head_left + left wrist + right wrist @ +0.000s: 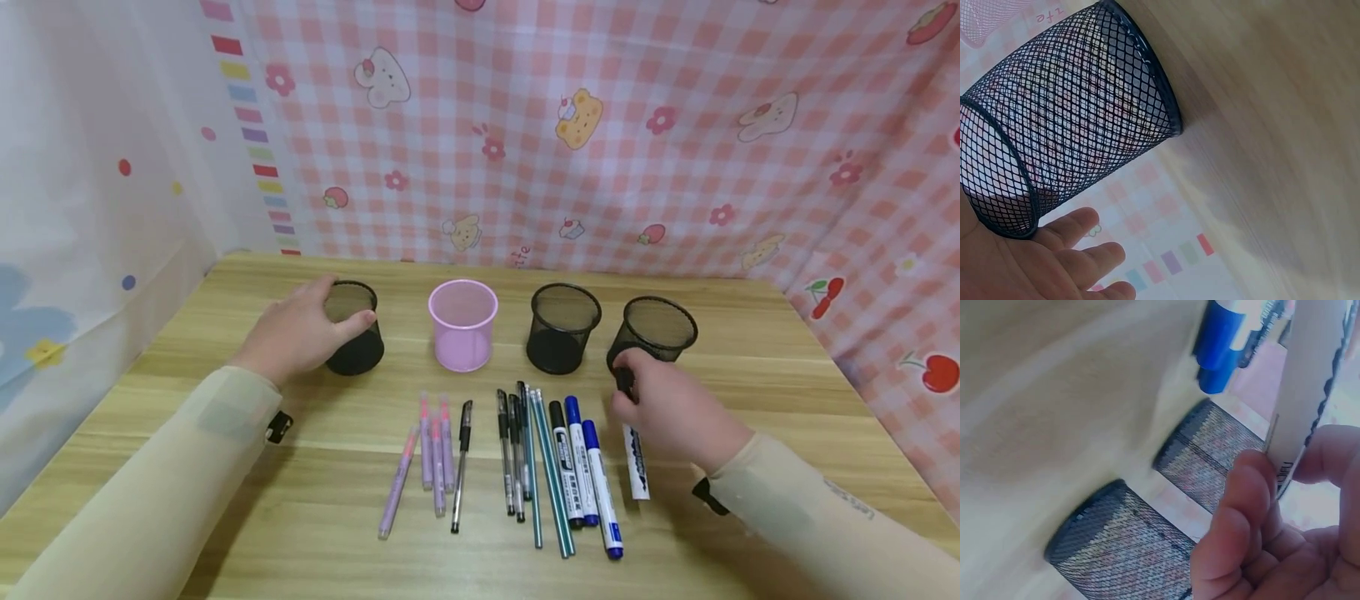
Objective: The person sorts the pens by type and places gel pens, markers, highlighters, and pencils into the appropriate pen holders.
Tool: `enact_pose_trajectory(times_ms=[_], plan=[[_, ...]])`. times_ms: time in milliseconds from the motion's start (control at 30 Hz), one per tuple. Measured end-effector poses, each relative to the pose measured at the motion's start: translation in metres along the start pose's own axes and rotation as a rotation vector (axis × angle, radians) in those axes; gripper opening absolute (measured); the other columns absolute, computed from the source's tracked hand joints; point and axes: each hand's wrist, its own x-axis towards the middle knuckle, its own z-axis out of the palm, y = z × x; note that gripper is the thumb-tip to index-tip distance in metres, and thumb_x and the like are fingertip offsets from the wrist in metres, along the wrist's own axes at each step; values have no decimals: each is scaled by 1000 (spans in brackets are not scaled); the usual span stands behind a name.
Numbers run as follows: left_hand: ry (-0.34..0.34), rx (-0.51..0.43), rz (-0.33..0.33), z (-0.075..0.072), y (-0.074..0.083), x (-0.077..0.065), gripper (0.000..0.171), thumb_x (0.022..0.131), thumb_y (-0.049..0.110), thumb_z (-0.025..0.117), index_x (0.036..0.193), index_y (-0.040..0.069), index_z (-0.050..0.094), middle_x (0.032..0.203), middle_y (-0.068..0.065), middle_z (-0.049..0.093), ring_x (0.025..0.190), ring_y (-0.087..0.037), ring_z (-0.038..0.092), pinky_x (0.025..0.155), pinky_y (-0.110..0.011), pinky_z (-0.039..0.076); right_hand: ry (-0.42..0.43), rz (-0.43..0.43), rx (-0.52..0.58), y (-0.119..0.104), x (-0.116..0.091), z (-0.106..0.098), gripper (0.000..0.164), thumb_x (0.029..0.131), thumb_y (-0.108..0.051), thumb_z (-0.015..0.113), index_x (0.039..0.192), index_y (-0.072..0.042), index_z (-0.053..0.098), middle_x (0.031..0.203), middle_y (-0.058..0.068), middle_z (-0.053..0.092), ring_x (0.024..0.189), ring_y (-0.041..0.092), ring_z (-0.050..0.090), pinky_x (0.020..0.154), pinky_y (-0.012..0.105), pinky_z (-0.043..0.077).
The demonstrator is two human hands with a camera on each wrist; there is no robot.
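At the left, my left hand (296, 333) lies against a black mesh pen cup (356, 354), thumb across its near side. The left wrist view shows the fingers (1091, 259) of this hand extended beside the rim of the cup (1079, 106); the thumb is hidden there. My right hand (678, 408) pinches a white marker with a black cap (636, 467) near its capped end, tilted in front of the rightmost black mesh cup (663, 321). In the right wrist view the white barrel (1310, 375) rises from between thumb and fingers.
Between the hands stand a pink cup (463, 346) and another black mesh cup (558, 350). Nearer lie purple highlighters (396, 492), black pens (461, 467), teal pencils (553, 475), a black-capped marker (567, 475) and blue-capped markers (602, 492). A checked cloth (525, 167) hangs behind.
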Motion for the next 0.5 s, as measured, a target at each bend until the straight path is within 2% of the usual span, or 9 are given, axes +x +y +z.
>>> enact_pose_trajectory(times_ms=[167,267,500], plan=[[4,-1,0,0,0,0,119,88,94,33,167,5,22,170,-29,27,153,-55,28,121,-76,22,73,0,91,-5,0,-8,45,101,-20,63,140,1,50,69,2,59,54,15,50,48,30,40],[6,-1,2,1,-1,0,119,88,94,33,167,5,22,170,-29,27,153,-55,28,121,-76,22,130,-20,137,-8,-1,-11,46,101,-21,65,140,-1,50,75,3,64,57,15,52,49,30,43],[6,-1,3,0,-2,0,119,89,93,34,168,6,20,170,-29,26,153,-56,27,122,-76,20,323,-113,244,-17,2,-11,41,101,-16,67,137,-4,53,80,5,68,58,15,52,53,27,45]])
